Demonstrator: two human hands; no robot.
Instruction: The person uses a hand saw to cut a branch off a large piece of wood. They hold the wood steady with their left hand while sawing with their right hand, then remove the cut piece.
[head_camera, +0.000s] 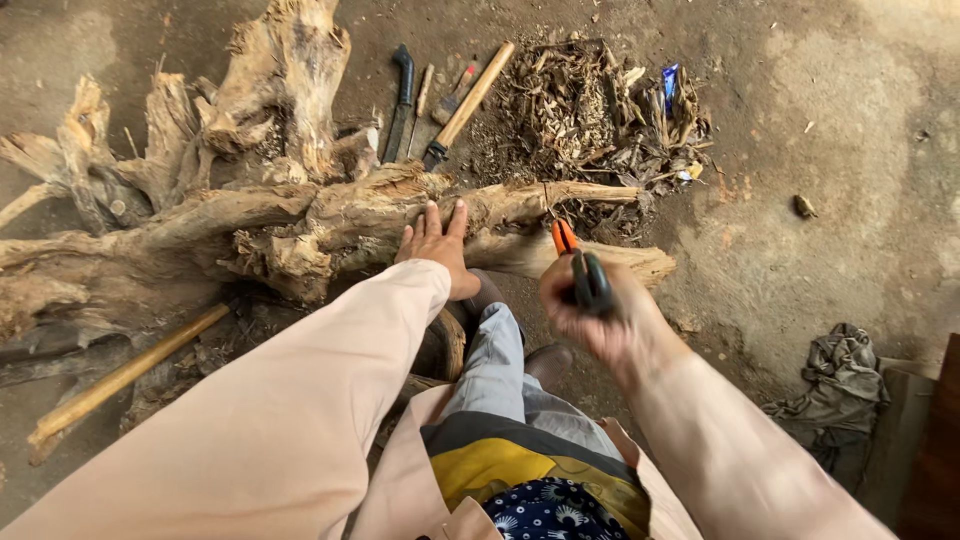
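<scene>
A large gnarled driftwood root (250, 215) lies across the dirt floor in front of me. My left hand (437, 245) rests flat on its trunk, fingers spread, with a pale pink sleeve down to the wrist. My right hand (590, 305), blurred, is closed around a tool with orange and black handles (580, 268), held just in front of the root's right branch (580, 255). My knees and a dark shoe (548, 362) show below the hands.
Several hand tools (440, 105) with wooden and black handles lie beyond the root, next to a heap of wood chips and bark (590, 110). A long wooden handle (120, 375) lies at the lower left. A grey rag (835, 385) sits at the right.
</scene>
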